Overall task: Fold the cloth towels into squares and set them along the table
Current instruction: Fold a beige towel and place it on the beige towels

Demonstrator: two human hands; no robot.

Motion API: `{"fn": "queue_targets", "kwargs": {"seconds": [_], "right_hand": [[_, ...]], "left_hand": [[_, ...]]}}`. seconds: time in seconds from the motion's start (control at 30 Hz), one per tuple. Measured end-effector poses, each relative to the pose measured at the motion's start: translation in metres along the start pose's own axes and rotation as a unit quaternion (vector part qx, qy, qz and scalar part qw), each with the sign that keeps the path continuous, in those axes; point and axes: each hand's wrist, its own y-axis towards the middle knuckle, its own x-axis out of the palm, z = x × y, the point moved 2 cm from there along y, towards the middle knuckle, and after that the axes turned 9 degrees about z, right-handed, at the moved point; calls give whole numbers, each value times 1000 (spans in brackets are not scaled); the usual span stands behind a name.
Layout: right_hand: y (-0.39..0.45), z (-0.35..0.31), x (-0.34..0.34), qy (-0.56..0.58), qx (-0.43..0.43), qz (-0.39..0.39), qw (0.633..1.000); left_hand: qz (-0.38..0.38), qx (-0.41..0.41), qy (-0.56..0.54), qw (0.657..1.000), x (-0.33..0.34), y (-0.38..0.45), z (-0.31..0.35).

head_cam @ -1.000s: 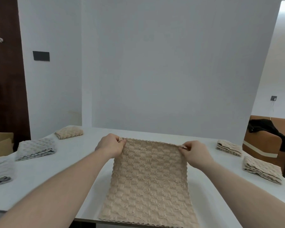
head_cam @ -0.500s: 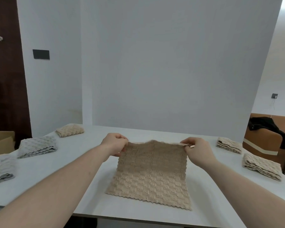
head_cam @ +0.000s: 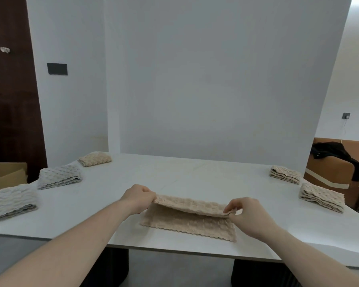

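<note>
A beige textured towel [head_cam: 188, 221] lies near the front edge of the white table [head_cam: 195, 175], its upper half doubled over the lower half and still lifted off it. My left hand [head_cam: 138, 198] pinches the left top corner. My right hand [head_cam: 245, 212] pinches the right top corner. The folded flap hangs a little above the lower layer, whose wavy front edge rests flat on the table.
Folded towels line the table's sides: a beige one [head_cam: 95, 159] and two grey ones [head_cam: 59, 176] [head_cam: 9, 200] on the left, two beige ones [head_cam: 285, 174] [head_cam: 321, 197] on the right. A cardboard box [head_cam: 6, 175] stands beyond the left edge, a sofa with dark clothing [head_cam: 340, 160] at right.
Both hands have brought the towel's top edge down and towards me, so the hanging towel now lies folded in half on the table.
</note>
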Motion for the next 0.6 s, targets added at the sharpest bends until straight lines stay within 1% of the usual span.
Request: {"fn": "queue_targets", "kwargs": {"seconds": [0.23, 0.4, 0.5, 0.6], "right_hand": [[-21, 3, 7, -5, 8, -21, 1000], [-30, 4, 14, -9, 7, -44, 999], [-30, 4, 18, -10, 2, -49, 999], [-21, 2, 21, 19, -5, -8, 1000]], "left_hand": [[22, 29, 86, 996, 5, -18, -18], [41, 71, 188, 979, 12, -25, -25], [80, 123, 259, 955, 16, -28, -18], [88, 204, 293, 930, 28, -33, -2]]}}
